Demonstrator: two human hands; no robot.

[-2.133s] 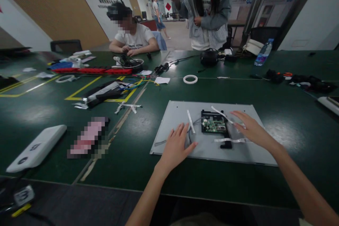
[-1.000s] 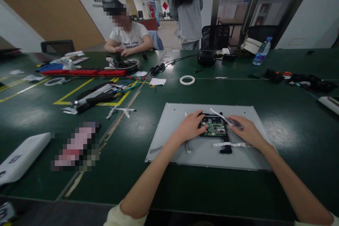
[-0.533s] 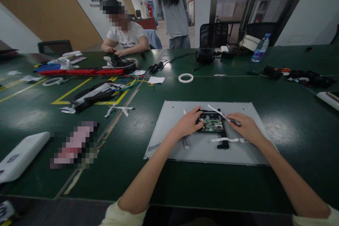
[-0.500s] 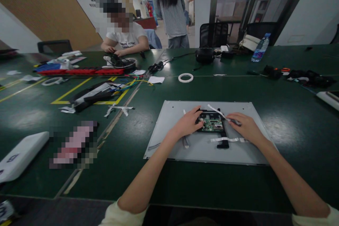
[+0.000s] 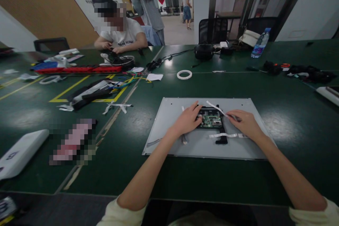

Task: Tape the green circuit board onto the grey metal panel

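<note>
Grey panel (image 5: 196, 149) flat on the green table (image 5: 212, 178), beneath left hand (image 5: 185, 120) and right hand (image 5: 245, 123), both set apart. Has the black frame (image 5: 221, 123) and its green circuit board (image 5: 211, 121) on the panel between them. Rests left thumb at the board's left edge, with fingers spread toward the frame's upper left; cannot tell whether clamped on it or merely touching. Pinches a white strip (image 5: 216, 107) between thumb and fingers of the right hand, with its free end slanting up over the frame's upper right. Holds a dark grey piece (image 5: 235, 118) in the same fingers, too unclear to name. Beside the right wrist, a second strip (image 5: 230, 135) across the frame's leg; under the left wrist, grey cables (image 5: 184, 139). Straight ahead of the left hand, a white ring (image 5: 184, 75); far ahead of the right, a bottle (image 5: 260, 44).
</note>
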